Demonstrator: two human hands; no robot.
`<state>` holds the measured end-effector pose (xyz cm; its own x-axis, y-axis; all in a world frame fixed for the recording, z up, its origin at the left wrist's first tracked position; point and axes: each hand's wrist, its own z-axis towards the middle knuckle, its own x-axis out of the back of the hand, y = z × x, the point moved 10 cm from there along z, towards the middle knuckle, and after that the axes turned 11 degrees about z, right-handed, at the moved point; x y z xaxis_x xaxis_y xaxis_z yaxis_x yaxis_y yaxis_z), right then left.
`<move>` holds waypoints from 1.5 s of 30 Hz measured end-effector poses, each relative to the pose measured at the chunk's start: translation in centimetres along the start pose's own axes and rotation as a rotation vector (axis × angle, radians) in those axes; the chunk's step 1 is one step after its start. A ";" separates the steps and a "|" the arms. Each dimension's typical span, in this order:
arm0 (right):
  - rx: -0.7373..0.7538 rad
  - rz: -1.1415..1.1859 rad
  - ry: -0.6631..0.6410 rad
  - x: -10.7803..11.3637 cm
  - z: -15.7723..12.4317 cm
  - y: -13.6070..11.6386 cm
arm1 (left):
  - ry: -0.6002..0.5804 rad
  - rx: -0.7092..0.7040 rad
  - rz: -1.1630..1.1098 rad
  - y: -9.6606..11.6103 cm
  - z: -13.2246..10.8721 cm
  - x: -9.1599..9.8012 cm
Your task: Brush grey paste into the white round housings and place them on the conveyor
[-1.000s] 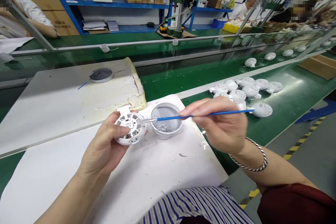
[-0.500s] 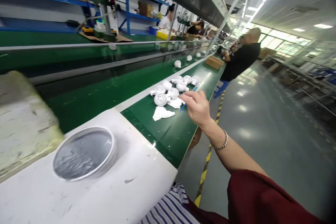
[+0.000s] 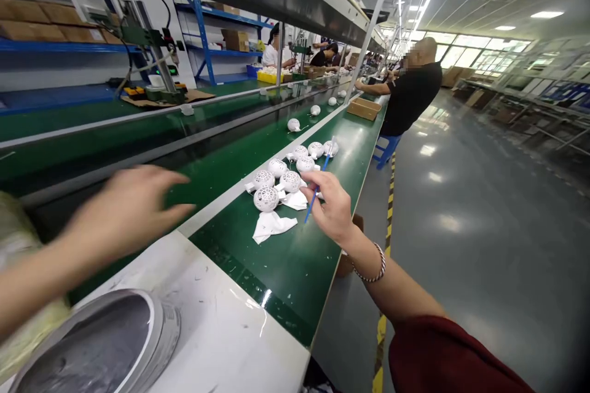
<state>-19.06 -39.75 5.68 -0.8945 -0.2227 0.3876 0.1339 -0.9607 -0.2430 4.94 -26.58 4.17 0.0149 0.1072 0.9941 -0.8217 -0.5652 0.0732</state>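
Head view — a far-slanted brush (image 3: 310, 205) is pinched by the nearer right hand (image 3: 334, 206), white balls (image 3: 277, 168) just left — left hand (image 3: 131, 204), fingers apart.

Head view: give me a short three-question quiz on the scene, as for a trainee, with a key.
1. Choose one. The right hand holds:
A) a cardboard box
B) a blue brush
C) a white cloth
2. True or false: the left hand grips a white globe.
3. Fill in: the contents of the round tub are coloured ____.

Key: 1. B. 2. False; that hand is blurred, but its fingers are spread and nothing shows in them. 3. Grey.
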 end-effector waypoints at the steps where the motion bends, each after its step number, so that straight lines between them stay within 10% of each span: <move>1: -0.029 0.030 0.024 0.5 -0.3 0.1 | -0.045 -0.080 0.023 3.4 1.3 -1.5; 5: -0.168 0.163 0.079 3.0 -1.7 1.8 | -0.174 -0.231 0.029 14.6 5.5 -8.4; 8: -0.201 0.167 0.101 4.7 -2.3 2.4 | -0.211 -0.181 -0.067 16.6 7.3 -11.2; 15: -0.118 0.220 0.149 5.1 -1.7 1.1 | -0.220 0.062 -0.713 7.7 4.8 -5.4; 19: -0.076 0.211 0.147 3.4 -0.9 -0.2 | -0.033 0.351 -1.331 -0.2 -2.9 -0.4; 25: -0.067 0.506 0.045 -2.2 0.2 -3.3 | 0.298 0.720 -1.670 -8.7 -16.3 -1.2; 36: -0.391 1.116 -0.326 -12.9 0.7 -12.7 | 0.476 0.872 -1.756 -13.5 -24.6 -4.2; 45: -0.151 0.980 -0.452 -14.8 0.9 -16.2 | 0.471 1.082 -1.857 -13.2 -25.3 -6.3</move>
<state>-7.58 -21.05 4.69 -0.1835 -0.9509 0.2493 0.6220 -0.3087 -0.7196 1.23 0.91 -5.07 -0.0541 0.9501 -0.3071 0.4993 0.2921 0.8157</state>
